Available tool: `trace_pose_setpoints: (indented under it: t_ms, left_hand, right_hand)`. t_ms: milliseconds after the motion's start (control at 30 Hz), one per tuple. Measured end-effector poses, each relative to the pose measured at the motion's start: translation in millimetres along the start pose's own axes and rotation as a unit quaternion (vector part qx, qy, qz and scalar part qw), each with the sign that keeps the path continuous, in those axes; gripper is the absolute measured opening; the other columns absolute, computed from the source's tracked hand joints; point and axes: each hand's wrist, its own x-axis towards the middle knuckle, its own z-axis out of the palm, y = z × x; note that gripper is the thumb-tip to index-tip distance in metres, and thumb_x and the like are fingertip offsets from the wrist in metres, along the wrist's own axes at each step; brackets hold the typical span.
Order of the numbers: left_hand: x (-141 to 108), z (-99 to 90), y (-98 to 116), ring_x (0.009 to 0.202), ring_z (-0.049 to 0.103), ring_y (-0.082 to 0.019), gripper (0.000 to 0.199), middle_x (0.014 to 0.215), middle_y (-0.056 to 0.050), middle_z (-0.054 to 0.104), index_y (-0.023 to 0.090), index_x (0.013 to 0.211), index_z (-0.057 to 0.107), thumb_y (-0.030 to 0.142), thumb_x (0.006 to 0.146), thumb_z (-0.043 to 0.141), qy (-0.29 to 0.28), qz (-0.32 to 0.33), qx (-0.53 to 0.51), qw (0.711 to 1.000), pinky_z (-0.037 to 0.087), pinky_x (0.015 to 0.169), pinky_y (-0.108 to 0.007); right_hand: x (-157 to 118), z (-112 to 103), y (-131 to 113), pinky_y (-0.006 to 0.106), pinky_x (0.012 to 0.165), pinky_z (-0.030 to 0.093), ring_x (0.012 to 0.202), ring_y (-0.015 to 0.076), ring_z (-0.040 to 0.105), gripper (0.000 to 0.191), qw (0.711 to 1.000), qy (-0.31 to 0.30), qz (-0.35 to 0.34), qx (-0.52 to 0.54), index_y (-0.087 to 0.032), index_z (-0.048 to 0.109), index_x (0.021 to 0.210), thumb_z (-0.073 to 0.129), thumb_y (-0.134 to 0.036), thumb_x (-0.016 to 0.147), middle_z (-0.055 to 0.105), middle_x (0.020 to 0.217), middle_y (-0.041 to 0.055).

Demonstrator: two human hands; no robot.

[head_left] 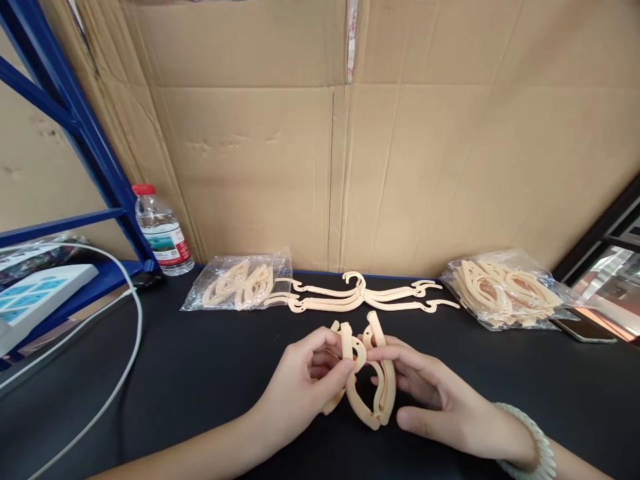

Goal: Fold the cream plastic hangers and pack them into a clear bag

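Observation:
Near the front of the black table, my left hand (313, 383) pinches a cream plastic folding hanger (363, 401) between thumb and fingers. The hanger is folded, its curved arms bent close together. My right hand (434, 393) is at its right side, fingers reaching behind and against the right arm, thumb held apart from it. Some fingertips are hidden behind the plastic. Beyond the hands, unfolded cream hangers (330, 303) lie spread out with a hook at the middle.
A clear bag of folded hangers (235, 283) lies at the back left, a fuller bag (505, 290) at the back right beside a phone (585, 330). A water bottle (165, 233), white cable (137, 333) and power strip (43, 300) are left. Cardboard (250, 147) stands behind.

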Motion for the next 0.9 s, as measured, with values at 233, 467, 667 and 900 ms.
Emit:
trace_pose_setpoints:
  t_ms: [233,467,667,900]
  left_hand:
    - [3.4,-2.3,-5.0,0.070,0.064,-0.016,0.021,0.076,-0.005,0.067,0.016,0.083,0.060,0.035,0.079,0.066,0.037,0.006,0.014,0.999,0.052,0.065,-0.026]
    - [0.5,3.7,-2.1,0.066,0.064,-0.017,0.022,0.073,-0.005,0.067,0.016,0.083,0.062,0.037,0.078,0.065,0.019,-0.013,0.041,0.999,0.050,0.059,-0.026]
    - [1.8,0.4,-4.5,0.066,0.064,-0.016,0.021,0.073,-0.004,0.066,0.015,0.084,0.061,0.035,0.077,0.065,0.043,-0.012,0.042,0.998,0.051,0.061,-0.026]
    - [3.1,-2.5,-4.3,0.063,0.062,-0.015,0.017,0.070,-0.002,0.064,0.016,0.082,0.061,0.031,0.075,0.066,0.051,-0.008,0.052,0.997,0.050,0.058,-0.024]
  right_hand:
    - [-2.7,-4.8,-4.1,0.046,0.114,0.029,0.135,0.0258,0.038,0.048,0.999,0.008,-0.017,-0.050,-0.029,0.049,0.133,0.062,-0.025,0.087,0.039,0.143,0.0089]
    - [-5.3,-1.2,-6.1,0.047,0.115,0.024,0.140,0.0269,0.030,0.066,0.996,-0.049,0.009,-0.079,-0.031,0.038,0.143,0.065,-0.021,0.084,0.033,0.151,0.0087]
    - [-4.7,-3.5,-6.3,0.046,0.116,0.024,0.141,0.0248,0.029,0.062,0.997,-0.036,0.003,-0.062,-0.031,0.040,0.142,0.064,-0.024,0.085,0.032,0.152,0.0079]
    - [-4.3,-4.6,-5.7,0.046,0.116,0.023,0.142,0.0231,0.027,0.064,0.998,-0.040,0.004,-0.049,-0.032,0.038,0.143,0.065,-0.027,0.085,0.031,0.154,0.0065]
